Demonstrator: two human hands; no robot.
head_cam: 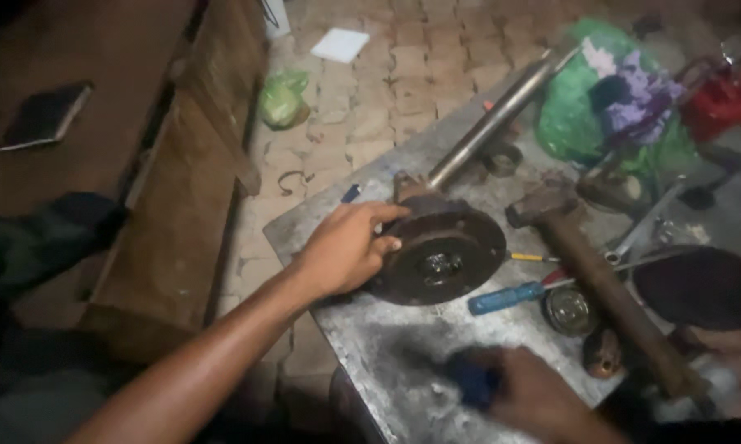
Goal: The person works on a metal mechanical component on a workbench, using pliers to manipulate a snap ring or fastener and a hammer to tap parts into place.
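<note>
My left hand [346, 247] grips the near left edge of a dark, round, rusty metal flange [440, 256] that lies on a grey metal table [387, 345]. A long steel shaft [490, 123] runs from the flange toward the far right. My right hand [535, 395] is blurred at the table's near edge and is closed around a dark blue object [473, 380], which I cannot identify.
A blue-handled screwdriver [506, 298], a long rusty hammer [601, 284], a small round cap [568, 310], a ring [502, 159] and a wrench [642, 226] lie on the table. Green and red bags [584, 115] sit at the back right. A wooden bench [181, 205] stands left over brick floor.
</note>
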